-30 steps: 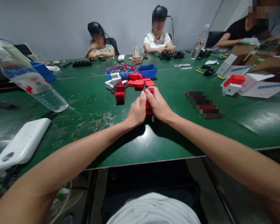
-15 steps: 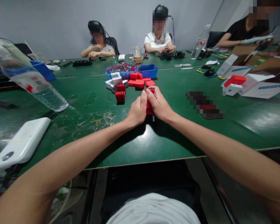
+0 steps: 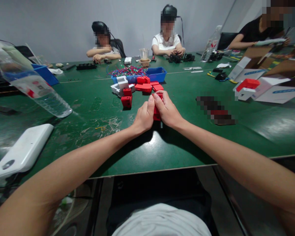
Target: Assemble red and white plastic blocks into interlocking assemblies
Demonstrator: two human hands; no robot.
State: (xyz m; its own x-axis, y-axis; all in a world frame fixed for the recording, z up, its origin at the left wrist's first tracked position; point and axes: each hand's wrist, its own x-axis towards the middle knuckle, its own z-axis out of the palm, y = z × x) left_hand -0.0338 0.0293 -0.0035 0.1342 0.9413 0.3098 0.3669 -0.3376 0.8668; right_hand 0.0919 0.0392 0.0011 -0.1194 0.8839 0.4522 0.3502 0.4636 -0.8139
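Observation:
Between my two hands, above the green table (image 3: 127, 157), is a red plastic block-shaped piece (image 3: 157, 115). My left hand (image 3: 145, 114) wraps it from the left and my right hand (image 3: 168, 109) from the right, both thumbs on its top. My fingers cover most of it, so its details are hidden. Just beyond lie several red plastic pieces (image 3: 146, 87) in a loose pile. White plastic pieces (image 3: 123, 83) lie to their left, with a red block (image 3: 126, 102) standing in front of them.
Behind the pieces stands a blue tray (image 3: 158, 79) with colourful wires (image 3: 130, 70). A water bottle (image 3: 45, 93) and a white device (image 3: 24, 150) are at left. An open carton (image 3: 280, 90) and a blurred-out dark object (image 3: 215, 109) are at right. Several people sit around the table.
My hands stay closed around the red piece, shifted only very slightly. Across the table, the person at left has moved an arm and head a little.

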